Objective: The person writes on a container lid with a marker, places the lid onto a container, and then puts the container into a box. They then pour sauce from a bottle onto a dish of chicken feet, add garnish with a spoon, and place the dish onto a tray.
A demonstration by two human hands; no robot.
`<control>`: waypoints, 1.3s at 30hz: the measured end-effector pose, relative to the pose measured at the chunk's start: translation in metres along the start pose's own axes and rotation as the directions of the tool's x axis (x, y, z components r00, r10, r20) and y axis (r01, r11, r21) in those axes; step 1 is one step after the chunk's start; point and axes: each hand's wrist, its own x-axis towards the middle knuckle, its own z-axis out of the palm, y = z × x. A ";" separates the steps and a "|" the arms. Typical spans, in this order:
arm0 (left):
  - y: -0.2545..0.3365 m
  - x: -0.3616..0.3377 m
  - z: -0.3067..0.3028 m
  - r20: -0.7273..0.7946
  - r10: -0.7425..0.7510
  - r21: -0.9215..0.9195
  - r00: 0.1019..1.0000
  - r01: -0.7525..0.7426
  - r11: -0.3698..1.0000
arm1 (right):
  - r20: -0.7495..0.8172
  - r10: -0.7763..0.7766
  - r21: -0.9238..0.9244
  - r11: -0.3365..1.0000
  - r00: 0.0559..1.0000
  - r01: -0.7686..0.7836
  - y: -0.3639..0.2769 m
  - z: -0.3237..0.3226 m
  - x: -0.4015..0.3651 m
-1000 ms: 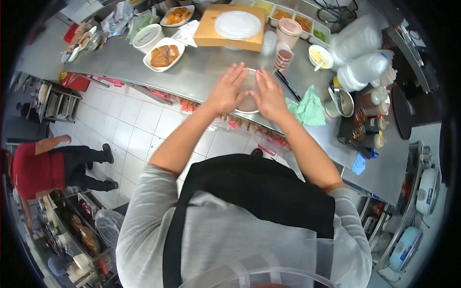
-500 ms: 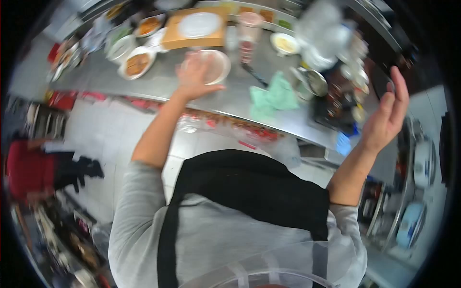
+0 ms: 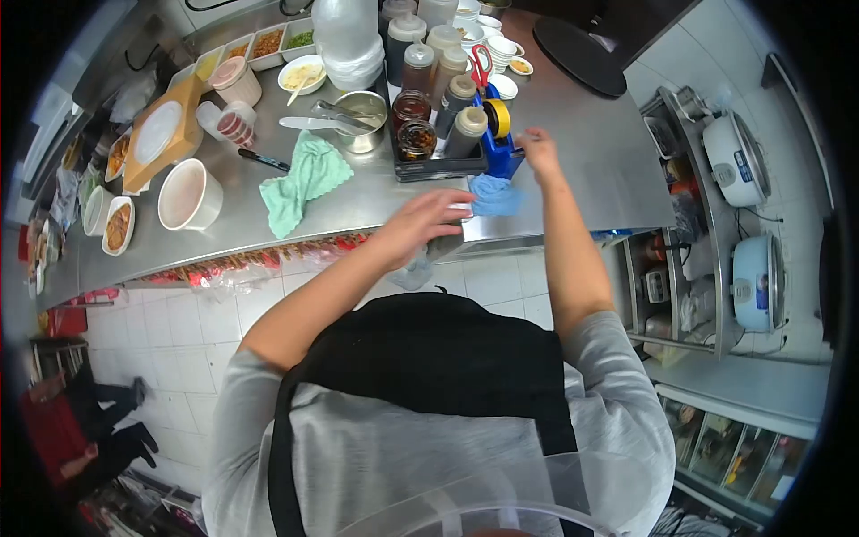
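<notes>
My left hand [image 3: 424, 225] hovers at the counter's front edge, fingers stretched out and apart, just left of a folded blue cloth [image 3: 494, 195]. Beside the blue tape dispenser [image 3: 503, 159] with its roll of yellow tape [image 3: 497, 118] is my right hand [image 3: 540, 156]. Its fingertips are pinched together at the dispenser's right side; what they hold, if anything, is too small to make out. Left of the dispenser, a black tray [image 3: 438, 170] carries several squeeze bottles [image 3: 466, 134] and jars of dark sauce [image 3: 416, 140].
On the steel counter [image 3: 376, 192] are a green cloth [image 3: 304, 183], a metal pot [image 3: 361, 121] with utensils, a white tub [image 3: 191, 195], a marker [image 3: 263, 160] and a cardboard box [image 3: 165, 134]. Rice cookers [image 3: 757, 282] stand on the right shelf. Another person [image 3: 63, 430] is at far left.
The view has swung to the right. My left hand has left the white tub and come over near the blue cloth. My right hand, raised before, is now down at the tape dispenser.
</notes>
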 end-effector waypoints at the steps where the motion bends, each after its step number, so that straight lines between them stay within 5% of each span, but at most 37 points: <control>1: -0.013 0.023 0.013 0.004 -0.102 -0.118 0.995 0.101 0.988 | 0.048 0.096 0.096 0.990 0.994 -0.101 -0.001 0.009 0.000; 2: -0.032 0.048 0.021 -0.010 -0.164 -0.174 0.986 0.160 0.972 | 0.103 0.188 0.184 0.961 0.977 -0.204 -0.002 0.013 0.000; 5: -0.069 0.115 0.037 -0.181 -0.303 -0.275 0.936 0.247 0.929 | -0.045 -0.022 0.086 0.996 0.999 0.025 -0.028 -0.010 -0.024; 6: -0.076 0.131 0.041 -0.256 -0.343 -0.301 0.904 0.263 0.917 | -0.016 -0.101 0.183 0.978 0.995 0.103 -0.038 -0.029 -0.046; 9: -0.091 0.168 0.044 -0.452 -0.315 -0.257 0.835 0.216 0.942 | -0.003 -0.175 0.400 0.902 0.984 0.162 -0.055 -0.091 -0.134; 10: -0.091 0.173 0.047 -0.498 -0.293 -0.222 0.816 0.207 0.953 | -0.017 -0.168 0.329 0.930 0.986 0.164 -0.056 -0.111 -0.167; 14: -0.106 0.195 0.046 -0.700 -0.141 -0.070 0.700 0.129 0.989 | -0.019 0.020 0.303 0.953 1.000 -0.013 -0.025 -0.150 -0.259; 18: -0.124 0.210 0.043 -0.806 0.022 0.163 0.591 0.186 0.969 | 0.011 0.268 0.365 0.896 0.963 -0.254 0.080 -0.115 -0.266; 22: -0.125 0.216 0.041 -0.804 0.226 0.453 0.549 0.321 0.832 | 0.094 0.421 0.374 0.825 0.902 -0.424 0.136 -0.058 -0.243; 26: -0.132 0.218 0.035 -0.775 0.328 0.599 0.540 0.463 0.653 | 0.295 0.385 0.222 0.863 0.874 -0.455 0.164 -0.025 -0.229; 28: -0.122 0.199 0.041 -0.575 0.344 0.775 0.742 0.360 0.519 | 0.377 0.428 0.228 0.817 0.821 -0.530 0.158 -0.027 -0.233; 30: -0.084 0.158 0.066 -0.327 0.418 0.835 0.847 0.053 0.547 | 0.489 0.427 0.315 0.727 0.761 -0.610 0.123 -0.034 -0.241; 32: -0.038 0.116 0.081 -0.069 0.650 0.855 0.757 -0.291 0.429 | 0.610 0.354 0.363 0.671 0.709 -0.647 0.108 -0.025 -0.239; 35: 0.023 0.050 0.050 -0.049 0.770 0.865 0.636 -0.358 0.351 | 0.754 0.089 0.394 0.732 0.651 -0.556 0.075 0.000 -0.228; 36: 0.042 0.024 0.029 -0.118 0.808 0.867 0.577 -0.337 0.368 | 0.766 0.018 0.380 0.793 0.642 -0.476 0.047 0.016 -0.224; 37: 0.059 -0.004 0.010 -0.318 0.781 0.791 0.538 -0.303 0.531 | 0.777 -0.050 0.370 0.843 0.628 -0.391 0.019 0.034 -0.219; 38: 0.077 -0.035 -0.016 -0.363 0.829 0.880 0.425 -0.135 0.454 | 0.786 -0.117 0.363 0.883 0.607 -0.299 -0.010 0.055 -0.213; 39: 0.089 -0.063 -0.048 -0.561 0.770 0.721 0.302 -0.278 0.634 | 0.791 -0.185 0.339 0.926 0.583 -0.165 -0.036 0.078 -0.208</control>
